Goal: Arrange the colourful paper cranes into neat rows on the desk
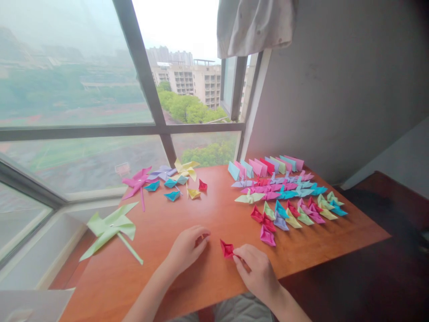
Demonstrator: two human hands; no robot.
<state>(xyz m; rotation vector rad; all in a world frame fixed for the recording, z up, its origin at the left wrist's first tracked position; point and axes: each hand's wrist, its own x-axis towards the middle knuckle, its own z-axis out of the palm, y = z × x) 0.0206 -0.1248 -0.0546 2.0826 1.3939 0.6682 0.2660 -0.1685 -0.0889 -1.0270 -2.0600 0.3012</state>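
Red origami boat, in the right hand: paper, matt, creased.
Tabletop, under and around the left hand: wood-look, reddish brown, smooth, softly glossy.
Light green pinwheel, left of the left hand: paper, matt, smooth blades.
Folded boats, beyond the right hand: paper, matt, sharply creased.
Window panes, beyond the left hand: glass, smooth, hazy.
Curtain, far beyond the right hand: cloth, matt, wrinkled.

Left hand, right hand — bare, forearms too. Lap clothing — muted grey-green, looks quilted, curved seams.
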